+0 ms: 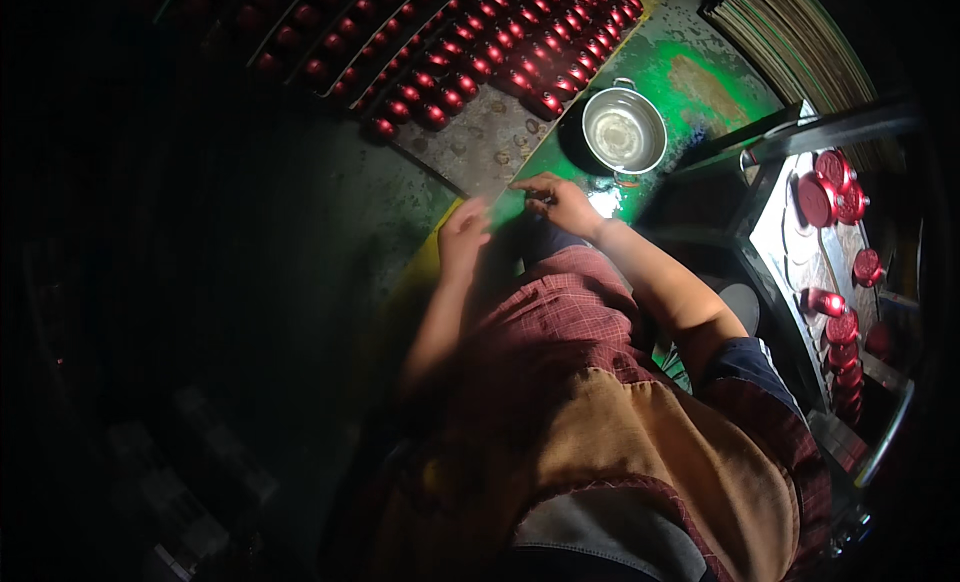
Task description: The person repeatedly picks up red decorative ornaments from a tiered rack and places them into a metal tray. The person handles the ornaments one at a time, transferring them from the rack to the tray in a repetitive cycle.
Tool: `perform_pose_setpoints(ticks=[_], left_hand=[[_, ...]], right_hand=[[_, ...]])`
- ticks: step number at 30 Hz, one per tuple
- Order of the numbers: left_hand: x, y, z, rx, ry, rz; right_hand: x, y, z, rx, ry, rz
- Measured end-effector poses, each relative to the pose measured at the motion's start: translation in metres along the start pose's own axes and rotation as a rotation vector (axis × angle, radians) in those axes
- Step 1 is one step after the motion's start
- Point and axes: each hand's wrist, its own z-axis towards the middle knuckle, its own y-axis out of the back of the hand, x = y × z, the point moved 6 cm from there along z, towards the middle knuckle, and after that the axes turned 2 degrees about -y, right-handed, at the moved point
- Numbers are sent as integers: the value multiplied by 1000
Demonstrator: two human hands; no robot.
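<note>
My left hand (464, 238) is raised beside the near corner of a grey board (462, 152), its fingers smeared by motion. Just to the right, my right hand (562, 204) has its index finger stretched toward the board's edge and the other fingers partly bent. I see nothing held in it. Whether either hand touches the board cannot be made out. Rows of shiny red rounded metal pieces (465, 85) cover the board's far part; its near end shows bare, stained metal-grey surface.
A two-handled metal pot (622, 132) stands on the green floor (690, 67) beyond my right hand. At right, a lit bench (792, 232) bears several red round pieces (818, 200). Stacked thin boards (795, 42) are at the far right. The left side is dark.
</note>
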Motion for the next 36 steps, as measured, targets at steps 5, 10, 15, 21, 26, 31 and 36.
perform_pose_setpoints(ticks=[5, 10, 15, 21, 26, 31, 36], left_hand=[[19, 69, 106, -306, -96, -31], [101, 169, 272, -407, 150, 125], [157, 264, 453, -357, 144, 504], [255, 296, 621, -216, 41, 807], [327, 292, 754, -115, 95, 917], [362, 266, 788, -172, -40, 879], [393, 257, 798, -308, 22, 509]], right_hand=[[-70, 28, 61, -29, -82, -18], [-134, 5, 184, -7, -236, -183], [-177, -82, 323, 62, -243, -215], [-288, -184, 422, 116, -438, -309], [-394, -260, 511, -90, -426, -401], [-476, -296, 564, -308, -344, -582], [-518, -305, 575, -344, -247, -723]])
